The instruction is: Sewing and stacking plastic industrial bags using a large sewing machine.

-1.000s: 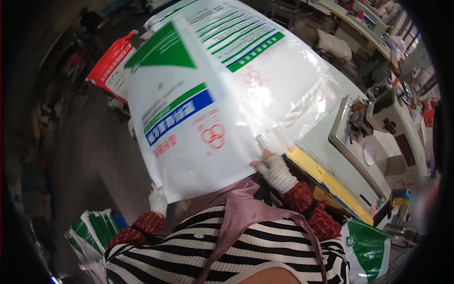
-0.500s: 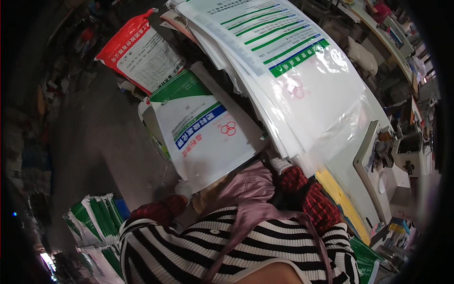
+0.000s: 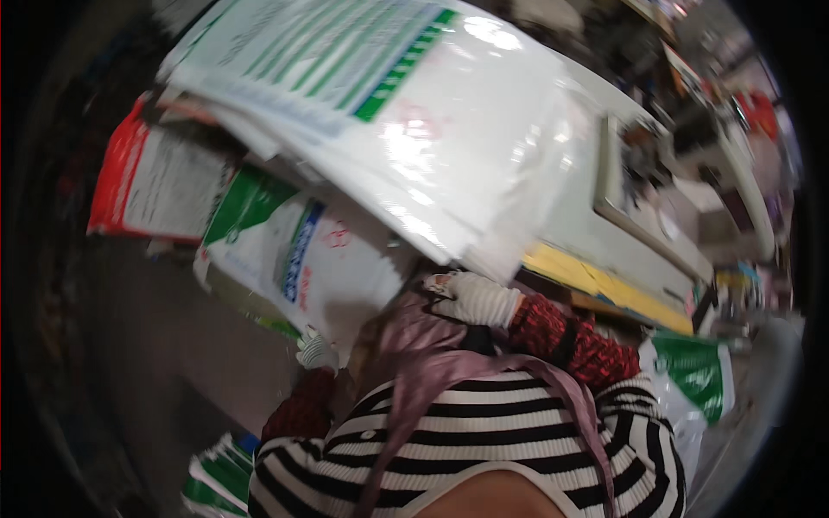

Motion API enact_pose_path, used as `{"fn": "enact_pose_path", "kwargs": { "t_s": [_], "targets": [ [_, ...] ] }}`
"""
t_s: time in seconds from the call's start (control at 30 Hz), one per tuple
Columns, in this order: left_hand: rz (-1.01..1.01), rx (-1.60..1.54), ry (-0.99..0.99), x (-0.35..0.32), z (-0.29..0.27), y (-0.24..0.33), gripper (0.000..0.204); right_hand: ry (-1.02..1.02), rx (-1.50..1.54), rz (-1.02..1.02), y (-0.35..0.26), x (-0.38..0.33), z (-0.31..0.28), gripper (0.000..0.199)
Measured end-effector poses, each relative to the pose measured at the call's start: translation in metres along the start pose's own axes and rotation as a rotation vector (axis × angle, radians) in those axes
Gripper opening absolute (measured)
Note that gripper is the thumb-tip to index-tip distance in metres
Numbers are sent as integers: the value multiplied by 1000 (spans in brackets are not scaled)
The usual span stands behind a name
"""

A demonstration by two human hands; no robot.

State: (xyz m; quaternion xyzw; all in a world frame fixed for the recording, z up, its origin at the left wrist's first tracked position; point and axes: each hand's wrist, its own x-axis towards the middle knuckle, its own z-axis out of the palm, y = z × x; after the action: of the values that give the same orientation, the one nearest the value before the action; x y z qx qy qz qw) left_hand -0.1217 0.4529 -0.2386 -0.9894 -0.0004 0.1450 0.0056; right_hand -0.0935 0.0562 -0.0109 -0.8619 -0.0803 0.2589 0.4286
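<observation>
A printed white and green woven sack (image 3: 345,281) slants across my lap, its lower part by my knees. My left hand (image 3: 317,351), in a pale knit glove, is closed on the lower left edge of this sack; blur hides its exact finger positions. My right hand (image 3: 475,300), also gloved, is over the mauve apron (image 3: 423,328) just below the corner of a stack of sacks. Its fingers are curled together, and whatever may be between them is hidden. The stack of flat white sacks (image 3: 484,112) lies on the table, with glossy printed faces.
A red and white sack (image 3: 168,181) stands at the left. On the table at right is a sewing machine (image 3: 717,190), behind a yellow table edge (image 3: 604,285). Bundled green and white sacks (image 3: 220,479) lie at lower left; another green and white sack (image 3: 691,371) is at right.
The view has swung, shifting the stack and sacks leftward. My right hand has come out from beside the stack's corner to over my lap. My left hand stays at the lap sack's edge.
</observation>
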Motion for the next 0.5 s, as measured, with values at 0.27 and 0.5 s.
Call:
{"fn": "enact_pose_path", "kwargs": {
  "t_s": [0.27, 0.5],
  "targets": [
    [66, -433, -709, 59, 104, 45, 63, 126, 703, 63, 12, -69, -39, 35],
    [77, -10, -805, 81, 35, 104, 59, 266, 664, 29, 72, -127, -45, 34]
  ]
}}
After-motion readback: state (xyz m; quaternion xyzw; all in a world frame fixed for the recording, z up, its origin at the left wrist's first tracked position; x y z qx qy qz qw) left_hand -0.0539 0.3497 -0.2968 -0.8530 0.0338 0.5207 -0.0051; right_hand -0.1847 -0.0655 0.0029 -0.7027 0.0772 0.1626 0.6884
